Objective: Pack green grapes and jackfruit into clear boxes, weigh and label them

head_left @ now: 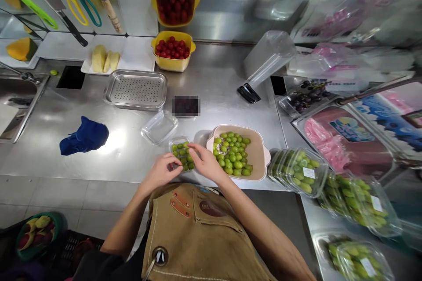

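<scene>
From where I'm watching, a blue cloth (85, 136) is lying crumpled on the stainless steel worktop (42, 158), with a perforated steel tray (135, 90) sitting beyond it. A clear plastic lid (159, 127) is resting just below that tray, and a yellow colander of red grapes (173, 51) is standing further back. My view of the left hand (161, 171) shows it curling against the near corner of a clear plastic punnet (176, 145), though I can't tell whether it's clenching. That punnet is standing on the worktop between the hands, holding green grapes (183, 156). The right hand (207, 162) is reaching in, loosely open, its fingertips (193, 147) touching the grapes. Just beside it, a beige square dish (260, 158) is holding loose grapes, and lidded punnets (298, 172) are lining the right side.
</scene>
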Tool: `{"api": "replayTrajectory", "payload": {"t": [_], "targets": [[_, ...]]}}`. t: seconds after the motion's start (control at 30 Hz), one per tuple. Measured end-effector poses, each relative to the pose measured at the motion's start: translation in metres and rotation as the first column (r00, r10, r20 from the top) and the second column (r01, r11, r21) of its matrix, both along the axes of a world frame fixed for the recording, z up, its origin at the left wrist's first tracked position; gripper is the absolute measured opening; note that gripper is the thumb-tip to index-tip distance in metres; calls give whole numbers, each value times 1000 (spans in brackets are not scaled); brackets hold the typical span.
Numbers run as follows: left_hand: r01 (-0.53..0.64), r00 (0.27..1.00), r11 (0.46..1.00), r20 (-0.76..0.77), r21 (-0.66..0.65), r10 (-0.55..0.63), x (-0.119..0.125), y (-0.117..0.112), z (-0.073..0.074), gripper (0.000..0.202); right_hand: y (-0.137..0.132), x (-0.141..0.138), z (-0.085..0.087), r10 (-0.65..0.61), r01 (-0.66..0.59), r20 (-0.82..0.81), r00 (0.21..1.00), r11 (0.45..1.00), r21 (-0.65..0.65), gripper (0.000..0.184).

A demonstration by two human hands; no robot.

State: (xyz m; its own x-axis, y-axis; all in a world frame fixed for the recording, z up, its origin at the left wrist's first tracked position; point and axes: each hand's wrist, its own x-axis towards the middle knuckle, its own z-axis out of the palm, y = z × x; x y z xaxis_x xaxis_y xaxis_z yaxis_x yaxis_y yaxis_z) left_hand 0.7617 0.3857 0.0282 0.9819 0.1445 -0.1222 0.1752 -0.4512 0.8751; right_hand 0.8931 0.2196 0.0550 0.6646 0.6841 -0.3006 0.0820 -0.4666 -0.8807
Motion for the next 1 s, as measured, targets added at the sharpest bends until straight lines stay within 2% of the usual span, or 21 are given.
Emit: {"api": "replayTrajectory", "payload": {"t": [0.03,0.1,0.13,0.2,0.27,0.33,0.4,0.43,0.5,0.57,0.6,0.67,0.73,0.77,0.83,0.9,0.97,1.0], "targets": [[-20,999,999,42,-44,22,-2,-5,4,12,-12,-10,2,-5,11,-127,992,999,53,43],[7,993,996,116,-86,3,-1,-16,13,14,-34,-28,5,17,44,-389,921,988,147,52],[46,989,994,144,-94,-32,1,-20,16,14,-44,-35,6,11,81,-475,880,982,173,55],[115,980,990,176,-86,-98,10,-24,17,15,-64,-47,7,-76,194,-536,841,967,167,54],[97,981,995,169,7,-96,20,-19,12,17,-88,-56,12,-243,356,-523,817,926,126,50],[20,993,974,108,225,-46,31,-9,3,20,-118,-68,20,-406,526,-510,758,843,111,46],[23,1000,869,0,494,-27,42,-1,-6,30,-155,-84,29,-574,704,-491,655,700,120,42],[76,997,799,-64,597,-47,47,1,-11,38,-175,-93,31,-663,789,-473,580,601,126,41],[197,980,654,-165,731,-111,54,2,-17,50,-220,-110,31,-823,925,-424,378,355,136,44],[256,966,548,-224,796,-126,56,3,-23,57,-274,-126,30,-933,984,-323,162,127,128,50],[269,963,519,-238,811,-127,56,4,-26,59,-304,-134,31,-969,993,-239,60,33,116,52],[275,961,505,-236,818,-140,57,10,-32,59,-365,-151,41,-992,987,-32,-126,-129,98,49],[257,966,538,-197,803,-168,59,15,-38,57,-418,-168,57,-955,955,90,-282,-271,120,43],[243,969,565,-171,788,-179,60,16,-40,55,-437,-175,66,-933,937,117,-340,-325,133,43],[232,970,623,-134,747,-201,61,12,-40,50,-459,-182,74,-899,908,141,-414,-397,136,43],[255,965,657,-146,709,-218,63,3,-36,46,-453,-172,67,-891,898,131,-435,-418,135,39],[336,941,653,-221,678,-255,66,-6,-32,45,-421,-144,48,-907,903,109,-406,-380,202,30],[354,935,652,-246,670,-255,69,-8,-30,47,-395,-124,38,-927,910,104,-361,-326,255,26]]}}
